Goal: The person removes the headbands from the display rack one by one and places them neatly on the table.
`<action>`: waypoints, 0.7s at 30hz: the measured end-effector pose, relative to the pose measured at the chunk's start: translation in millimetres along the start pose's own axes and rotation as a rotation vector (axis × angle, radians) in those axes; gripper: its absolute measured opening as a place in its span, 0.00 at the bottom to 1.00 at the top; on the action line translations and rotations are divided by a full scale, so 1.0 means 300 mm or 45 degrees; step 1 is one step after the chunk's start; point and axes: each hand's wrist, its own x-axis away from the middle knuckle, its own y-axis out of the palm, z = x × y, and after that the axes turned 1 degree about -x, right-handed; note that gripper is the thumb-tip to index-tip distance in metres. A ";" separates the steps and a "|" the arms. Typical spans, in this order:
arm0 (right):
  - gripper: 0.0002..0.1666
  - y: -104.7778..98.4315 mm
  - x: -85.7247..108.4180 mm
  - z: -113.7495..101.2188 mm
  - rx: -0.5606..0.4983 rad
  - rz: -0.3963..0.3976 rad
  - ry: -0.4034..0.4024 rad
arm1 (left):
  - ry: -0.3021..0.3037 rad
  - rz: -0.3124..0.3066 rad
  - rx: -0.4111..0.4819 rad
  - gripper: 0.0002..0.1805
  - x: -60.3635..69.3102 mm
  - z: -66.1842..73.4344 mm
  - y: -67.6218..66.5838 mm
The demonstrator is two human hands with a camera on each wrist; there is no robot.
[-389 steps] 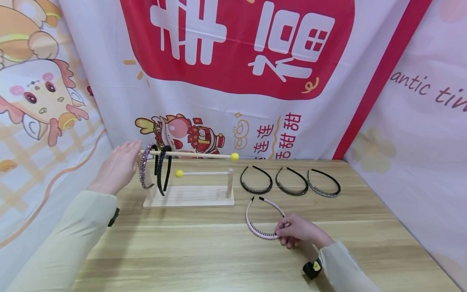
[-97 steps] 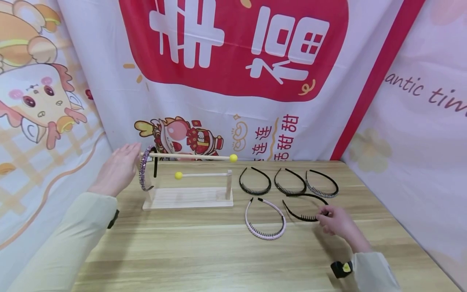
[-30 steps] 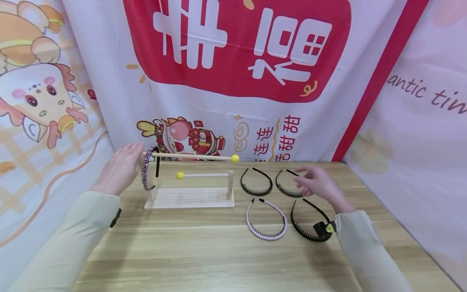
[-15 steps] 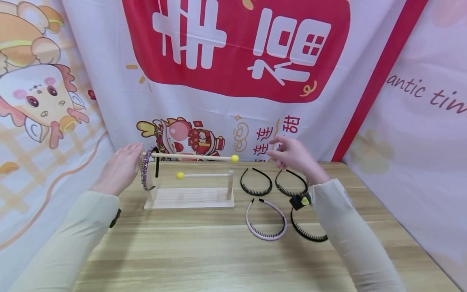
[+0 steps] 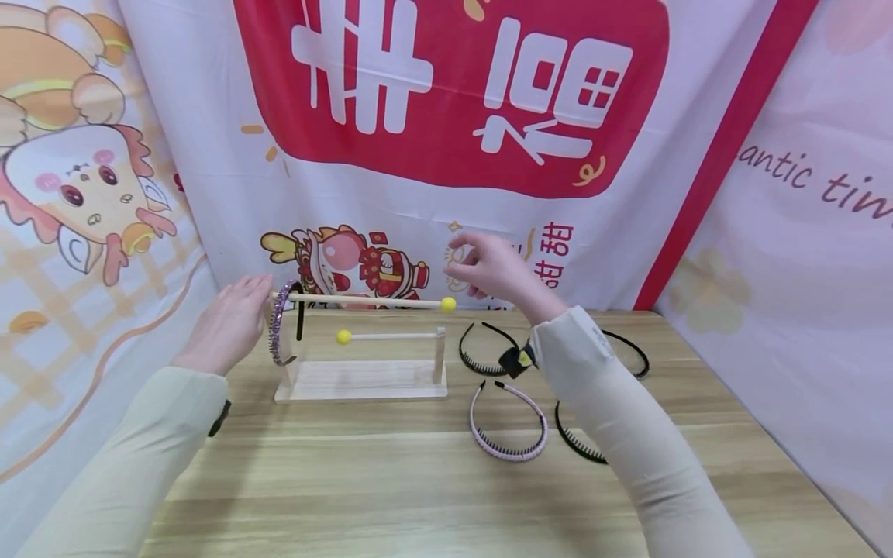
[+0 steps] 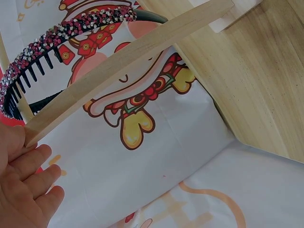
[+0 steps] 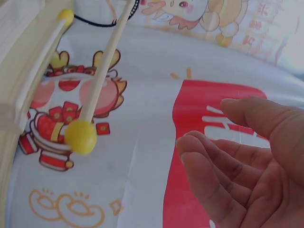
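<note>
A wooden stand (image 5: pixel 363 381) carries two horizontal rods with yellow ball ends. On its upper rod (image 5: pixel 370 300), at the left end, hangs a toothed headband (image 5: pixel 279 325) covered in purple-pink sparkly stones. My left hand (image 5: pixel 226 325) rests at the top of the left post (image 6: pixel 128 64), fingers nearly straight, beside that headband. Up near the rod's yellow ball (image 5: pixel 448 304), my right hand (image 5: pixel 498 271) hovers with loosely bent fingers and nothing between thumb and fingertips (image 7: pixel 194 166). A pale pink headband (image 5: pixel 512 453) and a black one (image 5: pixel 579 446) lie in front on the table.
Behind these, a dark headband (image 5: pixel 481 368) and another dark one (image 5: pixel 631 345) lie on the wooden table (image 5: pixel 391 488), partly covered by my right arm. The lower rod (image 5: pixel 394 335) points left from the stand's right post. Printed cloth hangs behind and at both sides.
The black headband from the rod now lies on the table at front right, where my right hand let go of it. That hand has since moved up and left, toward the rod's end.
</note>
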 end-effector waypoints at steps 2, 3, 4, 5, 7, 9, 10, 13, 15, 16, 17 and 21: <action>0.25 0.016 -0.014 -0.030 0.007 0.000 -0.020 | 0.001 0.000 0.000 0.24 -0.002 0.000 -0.001; 0.26 0.025 -0.021 -0.044 0.009 -0.002 -0.038 | 0.000 -0.002 0.002 0.24 -0.003 0.000 -0.002; 0.26 0.034 -0.028 -0.057 0.014 -0.004 -0.053 | -0.001 -0.004 0.004 0.24 -0.004 -0.001 -0.003; 0.26 0.044 -0.033 -0.070 0.016 -0.007 -0.065 | -0.001 -0.005 0.003 0.24 -0.005 -0.001 -0.004; 0.27 0.066 -0.045 -0.091 0.020 -0.009 -0.091 | -0.004 -0.008 0.005 0.24 -0.007 -0.003 -0.003; 0.27 0.092 -0.057 -0.110 0.012 -0.019 -0.114 | -0.003 -0.011 0.008 0.25 -0.009 -0.005 -0.001; 0.27 0.106 -0.062 -0.118 0.009 -0.022 -0.118 | -0.001 -0.011 0.010 0.25 -0.010 -0.006 0.000; 0.28 0.151 -0.080 -0.143 -0.002 -0.025 -0.148 | 0.005 -0.007 0.017 0.25 -0.009 -0.011 0.005; 0.27 0.181 -0.092 -0.158 -0.008 -0.021 -0.169 | 0.012 -0.001 0.019 0.25 -0.009 -0.013 0.007; 0.27 0.197 -0.099 -0.164 -0.011 -0.020 -0.182 | 0.012 0.001 0.024 0.25 -0.008 -0.014 0.009; 0.27 0.211 -0.105 -0.170 -0.024 -0.021 -0.192 | 0.013 0.003 0.026 0.25 -0.007 -0.015 0.010; 0.26 0.266 -0.129 -0.192 -0.070 -0.032 -0.224 | 0.005 -0.003 0.030 0.25 -0.009 -0.015 0.014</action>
